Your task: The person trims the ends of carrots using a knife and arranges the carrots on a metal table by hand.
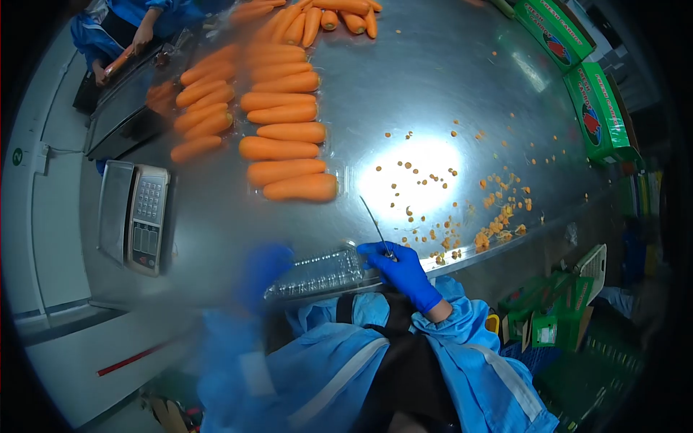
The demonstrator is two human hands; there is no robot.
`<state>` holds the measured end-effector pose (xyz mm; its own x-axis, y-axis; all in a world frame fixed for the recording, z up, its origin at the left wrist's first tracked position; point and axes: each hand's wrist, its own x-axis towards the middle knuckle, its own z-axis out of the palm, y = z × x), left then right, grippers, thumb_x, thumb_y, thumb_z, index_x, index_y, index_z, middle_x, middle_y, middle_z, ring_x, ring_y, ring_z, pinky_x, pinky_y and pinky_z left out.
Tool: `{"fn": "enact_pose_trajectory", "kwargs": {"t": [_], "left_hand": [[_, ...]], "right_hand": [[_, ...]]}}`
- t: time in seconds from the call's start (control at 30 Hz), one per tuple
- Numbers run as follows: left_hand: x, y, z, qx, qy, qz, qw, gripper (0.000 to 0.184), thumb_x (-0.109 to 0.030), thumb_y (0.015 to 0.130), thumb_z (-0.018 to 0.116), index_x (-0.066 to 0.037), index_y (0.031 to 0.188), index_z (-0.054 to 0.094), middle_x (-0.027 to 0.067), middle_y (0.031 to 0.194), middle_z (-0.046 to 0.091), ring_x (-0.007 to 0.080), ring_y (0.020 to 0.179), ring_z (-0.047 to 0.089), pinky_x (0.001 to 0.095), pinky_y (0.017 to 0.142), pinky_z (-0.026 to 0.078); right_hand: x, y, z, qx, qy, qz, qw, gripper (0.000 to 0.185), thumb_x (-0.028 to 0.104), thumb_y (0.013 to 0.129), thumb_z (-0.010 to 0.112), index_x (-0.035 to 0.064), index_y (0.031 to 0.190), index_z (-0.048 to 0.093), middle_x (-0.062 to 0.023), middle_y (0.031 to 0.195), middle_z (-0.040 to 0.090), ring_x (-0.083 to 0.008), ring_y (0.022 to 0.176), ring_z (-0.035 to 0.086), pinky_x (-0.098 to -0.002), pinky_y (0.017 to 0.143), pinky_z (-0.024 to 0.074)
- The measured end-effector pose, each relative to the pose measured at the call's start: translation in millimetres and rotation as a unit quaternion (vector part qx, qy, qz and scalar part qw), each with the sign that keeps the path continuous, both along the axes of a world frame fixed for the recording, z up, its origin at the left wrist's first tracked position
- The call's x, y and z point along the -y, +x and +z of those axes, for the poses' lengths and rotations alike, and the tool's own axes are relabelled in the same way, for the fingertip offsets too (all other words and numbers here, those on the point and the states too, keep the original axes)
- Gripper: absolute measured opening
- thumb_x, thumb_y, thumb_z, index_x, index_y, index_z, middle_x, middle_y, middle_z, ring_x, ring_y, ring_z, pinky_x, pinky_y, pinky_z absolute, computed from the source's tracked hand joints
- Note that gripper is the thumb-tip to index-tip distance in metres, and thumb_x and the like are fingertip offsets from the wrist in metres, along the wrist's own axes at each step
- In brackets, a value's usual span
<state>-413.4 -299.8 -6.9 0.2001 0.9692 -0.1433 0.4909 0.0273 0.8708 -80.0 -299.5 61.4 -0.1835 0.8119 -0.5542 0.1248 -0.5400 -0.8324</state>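
Observation:
My right hand (pixel 404 273), in a blue glove, is closed round a knife (pixel 375 222) whose thin blade points away from me. Its fingertips reach the right end of some clear plastic trays (pixel 317 276) by the table's front edge. On the left of these trays is my left hand (pixel 263 270), also gloved in blue; motion smears its fingers. Beyond them, orange carrots (pixel 299 187) lie in pairs on clear trays, in a column leading away from me. A second group of carrots (pixel 206 119) lies left of that column, partly blurred.
A scale (pixel 148 216) with a keypad stands at the left. Carrot trimmings (pixel 498 216) litter the metal table (pixel 346 94) on the right. Green boxes (pixel 599 112) line the right edge. A co-worker (pixel 133 29) handles a carrot at the far left. More carrots (pixel 310 25) are piled at the back.

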Motion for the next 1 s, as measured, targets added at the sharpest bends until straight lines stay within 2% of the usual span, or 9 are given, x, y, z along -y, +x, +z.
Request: {"fn": "enact_pose_trajectory", "kwargs": {"t": [0.1, 0.23, 0.4, 0.7, 0.8, 0.93, 1.0], "left_hand": [[-2.5, 0.4, 3.9, -0.036, -0.013, 0.0, 0.999, 0.026, -0.013, 0.068, 0.081, -0.009, 0.091, 0.071, 0.009, 0.088, 0.068, 0.0259, 0.08, 0.068, 0.0334, 0.072, 0.054], [1.9, 9.5, 15.1, -0.015, -0.066, 0.054, 0.996, 0.025, -0.009, 0.068, 0.079, -0.008, 0.093, 0.071, 0.0095, 0.09, 0.068, 0.0271, 0.084, 0.067, 0.0345, 0.076, 0.053], [6.6, 27.5, 33.7, -0.096, 0.064, 0.022, 0.993, 0.025, -0.006, 0.07, 0.076, -0.008, 0.095, 0.072, 0.0092, 0.093, 0.068, 0.0271, 0.086, 0.064, 0.0348, 0.078, 0.05], [7.4, 6.3, 12.0, -0.169, 0.118, -0.018, 0.979, 0.024, -0.009, 0.071, 0.076, -0.01, 0.095, 0.075, 0.0065, 0.085, 0.069, 0.0252, 0.084, 0.064, 0.0344, 0.075, 0.048], [10.9, 8.0, 14.0, -0.155, 0.093, 0.007, 0.983, 0.03, -0.007, 0.071, 0.076, -0.011, 0.1, 0.073, 0.0083, 0.091, 0.069, 0.0263, 0.088, 0.064, 0.0345, 0.078, 0.049], [15.0, 20.2, 22.8, -0.086, 0.039, 0.059, 0.994, 0.029, -0.005, 0.069, 0.077, -0.01, 0.097, 0.07, 0.0097, 0.095, 0.067, 0.0277, 0.095, 0.063, 0.0346, 0.082, 0.049], [13.1, 22.3, 23.0, -0.116, 0.043, 0.05, 0.991, 0.028, -0.004, 0.068, 0.077, -0.009, 0.093, 0.067, 0.0096, 0.095, 0.066, 0.028, 0.096, 0.062, 0.035, 0.084, 0.048]], "right_hand": [[15.2, 9.8, -26.2, -0.002, 0.033, -0.017, 0.999, 0.025, 0.022, 0.093, 0.06, 0.0094, 0.112, 0.07, -0.001, 0.08, 0.068, -0.0057, 0.057, 0.053, -0.0211, 0.053, 0.0442], [22.4, 17.0, -15.9, -0.033, -0.031, -0.039, 0.998, 0.026, 0.018, 0.093, 0.06, 0.0087, 0.115, 0.069, -0.0021, 0.081, 0.068, -0.0061, 0.056, 0.052, -0.0203, 0.053, 0.0437], [26.0, 22.2, -15.9, -0.045, -0.031, -0.066, 0.996, 0.027, 0.015, 0.091, 0.059, 0.0084, 0.115, 0.069, -0.0031, 0.083, 0.07, -0.0057, 0.056, 0.052, -0.0202, 0.052, 0.0435], [26.6, 21.8, -16.5, -0.041, -0.03, -0.067, 0.996, 0.025, 0.016, 0.092, 0.06, 0.0098, 0.113, 0.07, -0.0033, 0.084, 0.071, -0.0058, 0.057, 0.052, -0.02, 0.052, 0.0438], [26.9, 23.1, -20.8, -0.038, -0.02, -0.062, 0.997, 0.025, 0.017, 0.092, 0.06, 0.0104, 0.113, 0.07, -0.0026, 0.084, 0.071, -0.0057, 0.057, 0.052, -0.0203, 0.053, 0.0437], [27.2, 24.1, -21.3, -0.029, -0.017, -0.059, 0.998, 0.025, 0.019, 0.092, 0.061, 0.0113, 0.113, 0.07, -0.0015, 0.084, 0.071, -0.0055, 0.057, 0.052, -0.0205, 0.054, 0.0439], [26.8, 24.1, -19.9, -0.025, -0.016, -0.054, 0.998, 0.025, 0.02, 0.091, 0.061, 0.0116, 0.113, 0.071, -0.0011, 0.084, 0.071, -0.0054, 0.058, 0.052, -0.0205, 0.054, 0.0441]]}}
